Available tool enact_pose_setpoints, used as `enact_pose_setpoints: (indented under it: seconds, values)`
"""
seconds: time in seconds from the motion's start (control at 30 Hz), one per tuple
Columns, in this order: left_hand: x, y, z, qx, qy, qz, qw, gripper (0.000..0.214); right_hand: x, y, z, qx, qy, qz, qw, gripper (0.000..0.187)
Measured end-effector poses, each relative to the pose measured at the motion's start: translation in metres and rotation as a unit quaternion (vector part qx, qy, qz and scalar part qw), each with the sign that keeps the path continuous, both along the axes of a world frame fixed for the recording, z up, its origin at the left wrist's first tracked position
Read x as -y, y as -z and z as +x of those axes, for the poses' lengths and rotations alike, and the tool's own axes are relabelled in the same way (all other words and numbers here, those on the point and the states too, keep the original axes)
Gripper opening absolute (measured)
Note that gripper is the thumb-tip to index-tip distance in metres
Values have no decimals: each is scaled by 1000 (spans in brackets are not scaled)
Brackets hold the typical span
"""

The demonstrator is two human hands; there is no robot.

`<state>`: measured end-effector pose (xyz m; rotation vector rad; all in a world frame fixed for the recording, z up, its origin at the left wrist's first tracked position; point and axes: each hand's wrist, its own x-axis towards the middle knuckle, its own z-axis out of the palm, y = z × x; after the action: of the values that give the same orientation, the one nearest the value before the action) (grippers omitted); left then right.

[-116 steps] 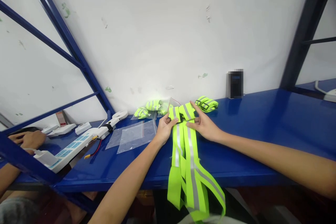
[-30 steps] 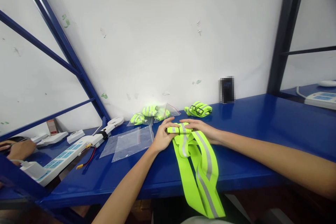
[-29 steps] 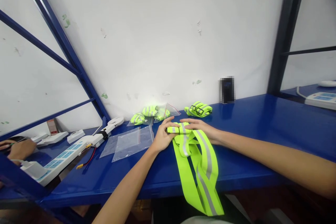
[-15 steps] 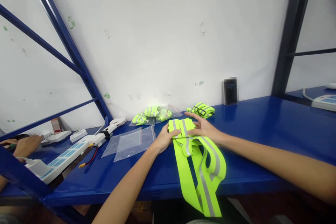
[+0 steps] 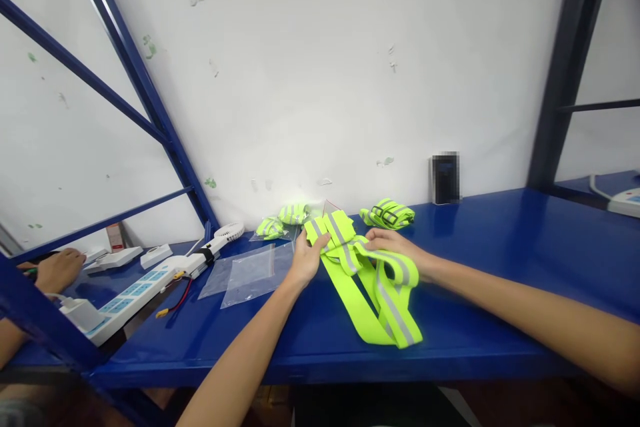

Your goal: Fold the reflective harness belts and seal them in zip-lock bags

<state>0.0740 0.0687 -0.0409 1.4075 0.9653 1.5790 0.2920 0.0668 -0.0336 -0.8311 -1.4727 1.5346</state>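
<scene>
The vest (image 5: 395, 310) is a limp web of neon bands with grey reflective stripes. It looks light and soft, and likely to slump open unless pinned at the fold. It lies on the table (image 5: 500, 247), its loose loops near the front edge. The left hand (image 5: 305, 259) pinches the folded end, and the right hand (image 5: 395, 247) is closed over the bands just beside it. The best hold looks to be across the stacked fold. The table is glossy blue metal, so cloth should slide. Clear bags (image 5: 250, 270) lie to the left, and a rolled vest (image 5: 389, 213) sits behind, near a white wall (image 5: 320, 80).
</scene>
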Motion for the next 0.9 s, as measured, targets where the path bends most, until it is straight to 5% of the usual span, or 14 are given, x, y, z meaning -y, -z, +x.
enact_pose_setpoints:
  seconds: [0.27,0.4,0.7,0.9]
  values:
    - [1,5,3,-6,7,5,1000,47,3,3,-6,29,-30,79,996,34]
    - [3,11,8,-27,44,-21,998,44,4,9,-10,91,20,122,988,30]
    - [11,9,12,-47,173,-64,982,56,-5,14,-8,47,108,206,971,36]
    - [11,4,12,-102,161,-2,982,50,-2,14,-7,15,58,142,988,25]
